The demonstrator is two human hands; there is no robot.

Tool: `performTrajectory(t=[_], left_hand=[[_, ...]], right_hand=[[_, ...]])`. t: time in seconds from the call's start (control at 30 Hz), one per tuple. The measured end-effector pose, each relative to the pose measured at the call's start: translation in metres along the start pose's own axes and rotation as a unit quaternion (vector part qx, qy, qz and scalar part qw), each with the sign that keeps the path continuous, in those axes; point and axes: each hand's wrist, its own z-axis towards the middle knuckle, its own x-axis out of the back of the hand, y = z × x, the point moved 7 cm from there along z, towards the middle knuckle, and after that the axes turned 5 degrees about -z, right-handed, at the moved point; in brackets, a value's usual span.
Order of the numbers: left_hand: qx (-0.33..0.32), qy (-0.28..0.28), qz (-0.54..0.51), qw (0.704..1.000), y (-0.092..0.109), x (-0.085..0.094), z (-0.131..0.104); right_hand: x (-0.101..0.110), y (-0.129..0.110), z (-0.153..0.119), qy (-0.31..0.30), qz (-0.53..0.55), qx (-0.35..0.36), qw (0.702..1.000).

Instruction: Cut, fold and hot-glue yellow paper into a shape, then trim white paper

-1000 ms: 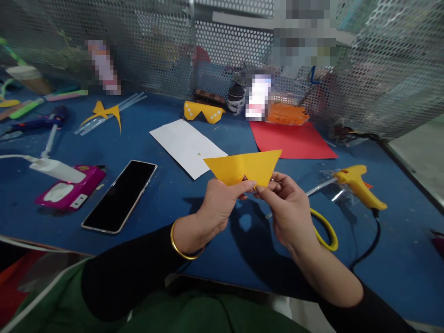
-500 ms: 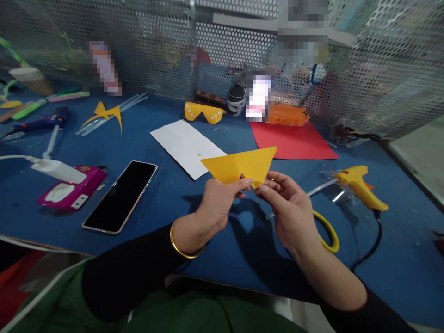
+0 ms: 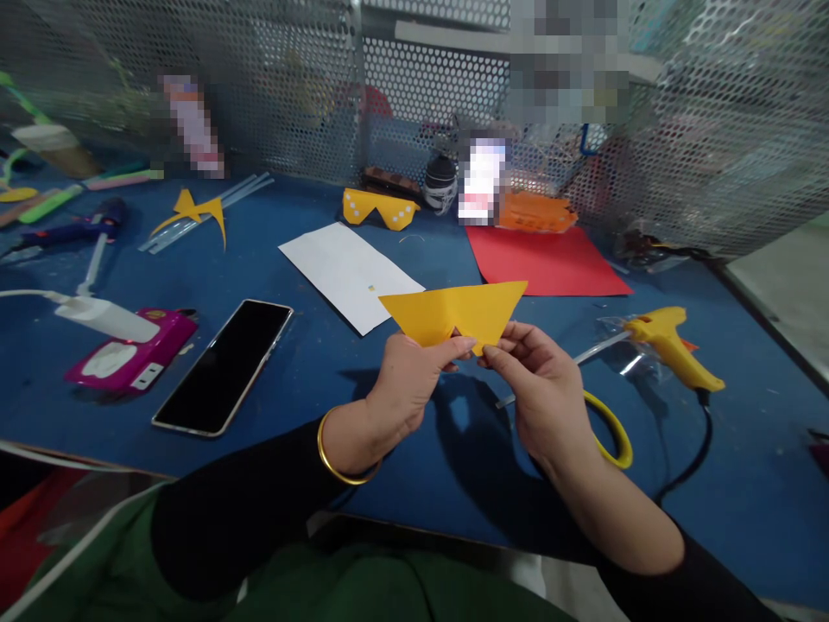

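A folded piece of yellow paper (image 3: 420, 315), wide along its top edge and narrowing downward, is held above the blue table between both hands. My left hand (image 3: 411, 380) pinches its lower edge, thumb stretched along the front beside a small notch. At the lower right corner, the thumb and fingers of my right hand (image 3: 541, 376) close on the same paper. The fingers behind the sheet are partly hidden. Beyond it lies a white sheet (image 3: 346, 272) with a tiny bit on it. A red sheet (image 3: 550, 263) is behind to the right.
To the right lie a yellow glue gun (image 3: 677, 345) with a cord and a yellow ring (image 3: 615, 432) partly behind my forearm. A phone (image 3: 226, 367) and a magenta power socket (image 3: 136, 350) are at left. Yellow paper glasses (image 3: 379, 210) stand near the mesh wall (image 3: 259, 95).
The right end of the yellow paper has swung slightly right and down. Both hands keep their pinch on it, nearly in the same place.
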Motion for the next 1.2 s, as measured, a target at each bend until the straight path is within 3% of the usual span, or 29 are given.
performTrajectory(t=[0.13,0.37,0.6,1.2], left_hand=[[-0.010,0.009,-0.001,1.000,0.002,0.001,0.001],[-0.025,0.061,-0.031,0.997,0.006,0.010,0.007],[-0.026,0.074,-0.040,0.996,0.006,0.014,0.009],[-0.022,0.079,-0.036,0.996,0.005,0.017,0.010]], right_hand=[[0.002,-0.002,-0.001,0.011,-0.003,0.009,1.000],[0.020,-0.008,0.000,0.085,-0.037,0.034,0.995],[0.021,-0.002,0.000,0.074,-0.044,0.008,0.996],[0.018,-0.007,-0.005,0.052,-0.168,0.062,0.982]])
